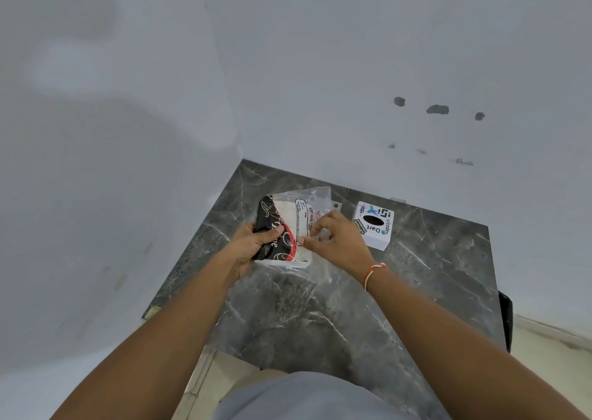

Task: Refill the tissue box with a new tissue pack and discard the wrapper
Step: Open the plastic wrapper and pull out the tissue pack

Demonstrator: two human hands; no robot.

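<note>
A tissue pack [288, 224] in a clear plastic wrapper with black, red and white print is held just above the dark marble table [320, 317]. My left hand [253, 246] grips its black left end. My right hand [336, 240] pinches the loose clear wrapper [315, 197] at the pack's right side. The white tissue box [373, 225], with stickers and a dark oval slot on top, stands on the table just right of my right hand, apart from it.
The table sits in a corner between two pale walls [128, 131], which border it at the left and back. Its right and near edges drop to a light floor [551, 352]. A dark object [506, 320] hangs at the right edge.
</note>
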